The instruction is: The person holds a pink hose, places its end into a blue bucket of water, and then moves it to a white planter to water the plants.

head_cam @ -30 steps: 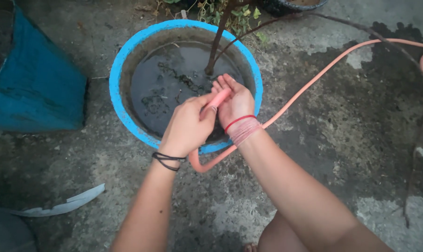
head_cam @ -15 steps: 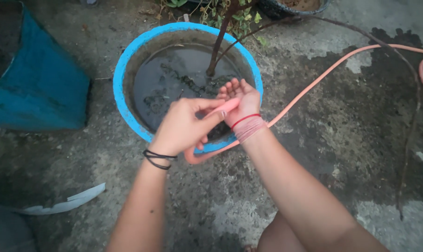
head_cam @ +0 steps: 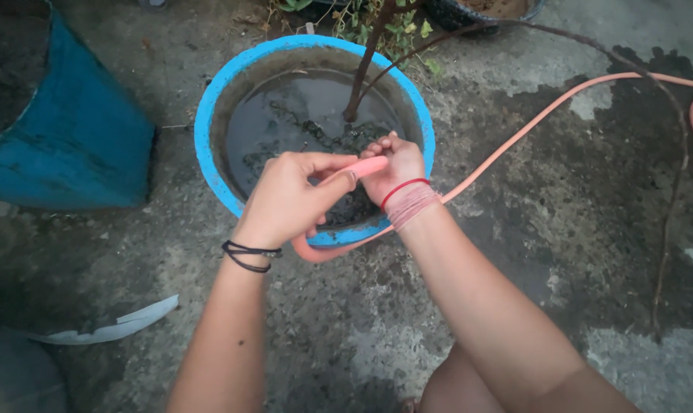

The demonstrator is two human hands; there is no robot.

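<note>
Your left hand [head_cam: 285, 200] closed around the hose [head_cam: 507, 141] near its end, tip pointing over the water-filled blue pot [head_cam: 208, 115], your right hand [head_cam: 394, 164] with fingers curled at the tip, hose trailing right across wet concrete [head_cam: 576, 252].

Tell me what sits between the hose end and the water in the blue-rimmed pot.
The right hand, fingers curled, is cupped at the tip of the hose end, which the left hand holds above the pot. Nothing else shows between it and the water.
</note>
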